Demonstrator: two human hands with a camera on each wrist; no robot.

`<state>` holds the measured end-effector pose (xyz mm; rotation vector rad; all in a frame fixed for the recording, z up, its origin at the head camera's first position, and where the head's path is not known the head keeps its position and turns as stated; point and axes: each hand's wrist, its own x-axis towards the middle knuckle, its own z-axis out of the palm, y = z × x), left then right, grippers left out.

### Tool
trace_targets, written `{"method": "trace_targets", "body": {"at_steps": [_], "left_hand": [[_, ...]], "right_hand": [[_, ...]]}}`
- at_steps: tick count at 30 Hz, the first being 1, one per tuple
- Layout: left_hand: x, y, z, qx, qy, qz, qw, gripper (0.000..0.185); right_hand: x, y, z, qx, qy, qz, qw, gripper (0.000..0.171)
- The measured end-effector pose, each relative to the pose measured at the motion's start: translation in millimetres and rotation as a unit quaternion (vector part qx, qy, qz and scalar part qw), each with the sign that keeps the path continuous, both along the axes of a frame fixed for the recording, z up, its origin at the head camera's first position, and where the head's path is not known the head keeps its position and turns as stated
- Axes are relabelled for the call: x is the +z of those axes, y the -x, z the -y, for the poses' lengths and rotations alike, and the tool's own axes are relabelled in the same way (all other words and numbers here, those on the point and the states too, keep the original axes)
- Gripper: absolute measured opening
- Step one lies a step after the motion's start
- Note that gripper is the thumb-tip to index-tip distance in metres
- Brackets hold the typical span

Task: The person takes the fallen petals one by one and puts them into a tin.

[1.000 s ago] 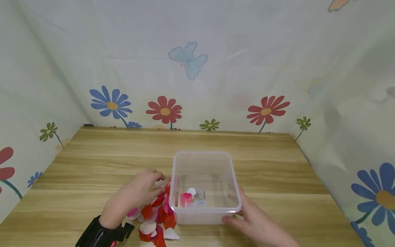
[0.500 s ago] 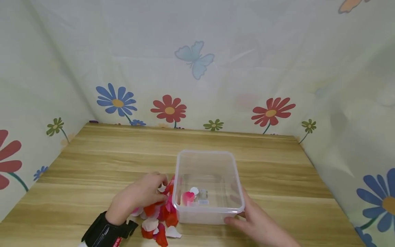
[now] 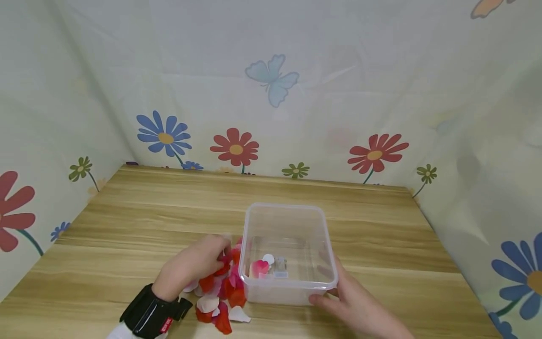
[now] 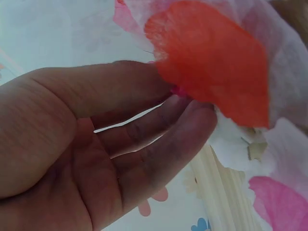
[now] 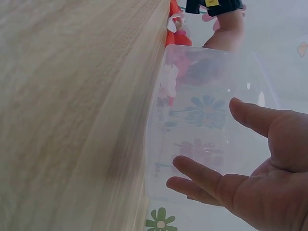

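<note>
A heap of fake flower petals (image 3: 223, 318) in red, pink and white lies left of a clear plastic box (image 3: 285, 297). My left hand (image 3: 192, 264) reaches into the heap; in the left wrist view its thumb and fingertips pinch a bit of pink petal (image 4: 178, 91), partly hidden behind a large red petal (image 4: 216, 62). My right hand (image 3: 353, 299) rests against the box's right side, thumb at the near corner. Seen from the right wrist, its fingers (image 5: 202, 175) are spread and fairly straight along the clear wall. Inside the box lie a pink petal (image 3: 259, 268) and a white one (image 3: 268, 259).
The wooden table (image 3: 364, 226) ends at a fabric backdrop (image 3: 190, 70) printed with flowers and a butterfly. A small clear piece with a pale label (image 3: 281, 267) shows at the box bottom. A black strap (image 3: 150, 310) circles my left wrist.
My left hand's fingers have closed in and dipped deeper among the petals. The right hand stays at the box. The whole view has shifted slightly.
</note>
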<state>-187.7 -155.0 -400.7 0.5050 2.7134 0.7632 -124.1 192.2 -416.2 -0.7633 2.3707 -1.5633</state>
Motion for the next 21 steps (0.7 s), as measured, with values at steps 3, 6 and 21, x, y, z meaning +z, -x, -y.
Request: {"method": "trace_targets", "body": {"at_steps": [3, 6, 21], "left_hand": [[-2.0, 1.3, 0.6, 0.004, -0.001, -0.002, 1.0, 0.02], [-3.1, 2.0, 0.9, 0.013, -0.006, 0.002, 0.9999, 0.02], [17.3, 1.1, 7.3, 0.017, -0.007, -0.077, 0.9968, 0.021]], "right_hand": [[-1.5, 0.2, -0.1, 0.004, 0.004, 0.001, 1.0, 0.105], [0.0, -0.3, -0.8, 0.001, -0.007, 0.024, 1.0, 0.104], [2.0, 1.4, -1.8, 0.011, 0.003, -0.005, 1.0, 0.105]]}}
